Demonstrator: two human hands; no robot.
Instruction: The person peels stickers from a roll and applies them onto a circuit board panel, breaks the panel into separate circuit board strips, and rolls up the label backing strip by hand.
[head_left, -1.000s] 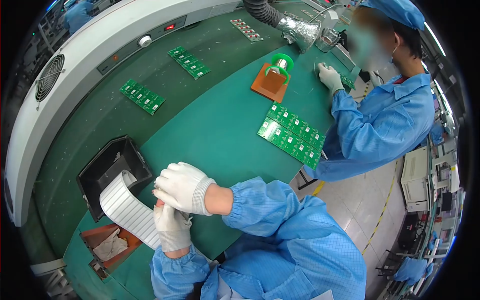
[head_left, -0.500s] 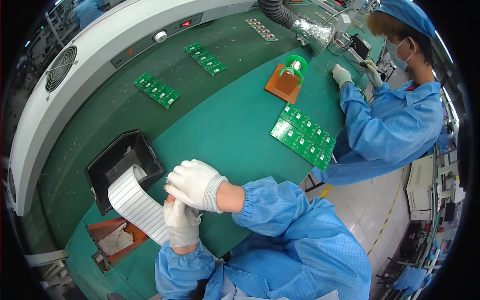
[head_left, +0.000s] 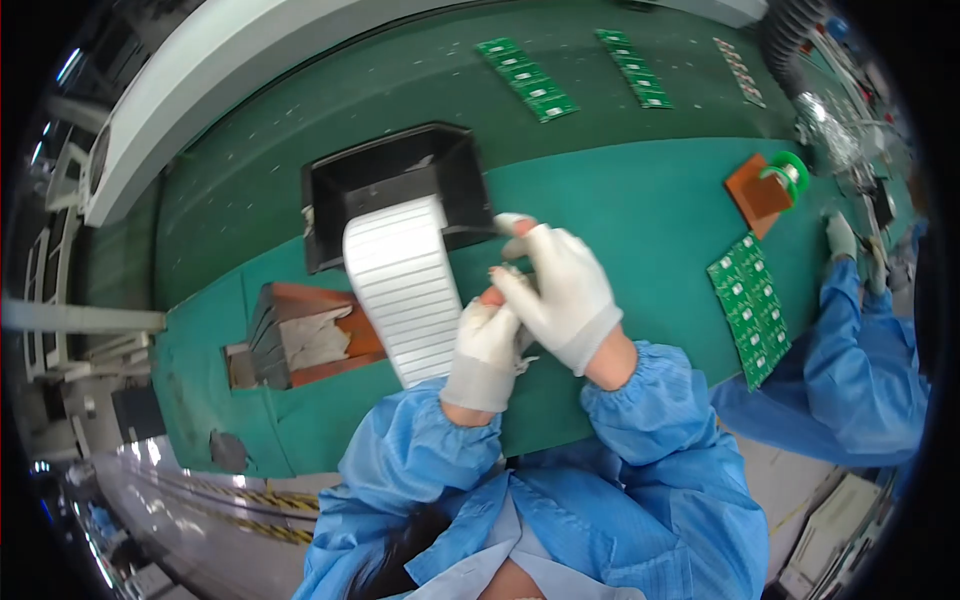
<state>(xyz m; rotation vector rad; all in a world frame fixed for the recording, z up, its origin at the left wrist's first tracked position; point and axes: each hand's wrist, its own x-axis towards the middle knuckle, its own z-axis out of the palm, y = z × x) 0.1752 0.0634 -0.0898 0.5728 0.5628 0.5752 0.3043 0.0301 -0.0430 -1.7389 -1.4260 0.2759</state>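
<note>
My left hand (head_left: pixel 483 350), in a white glove with bare fingertips, is closed beside the right edge of a white label strip (head_left: pixel 405 270). Whatever its fingers hold is too small to make out. Just above and to the right, my right hand (head_left: pixel 568 290) bends its fingers over the left fingertips; its thumb and index finger are apart, and I see nothing between them. The strip curves out of a black bin (head_left: pixel 330 215) and runs down toward my left sleeve.
An orange-brown box (head_left: pixel 370 345) with a crumpled cloth stands at left. Green circuit boards (head_left: pixel 750 310) lie at right, near a solder spool (head_left: pixel 790 175) on a brown stand (head_left: pixel 750 195). More boards (head_left: pixel 525 80) lie at the back. A co-worker's sleeve (head_left: pixel 850 350) is at far right.
The view has swung left, so bench things appear farther right. My right hand has lifted partly off my left and its fingers have spread. The co-worker's head is out of view.
</note>
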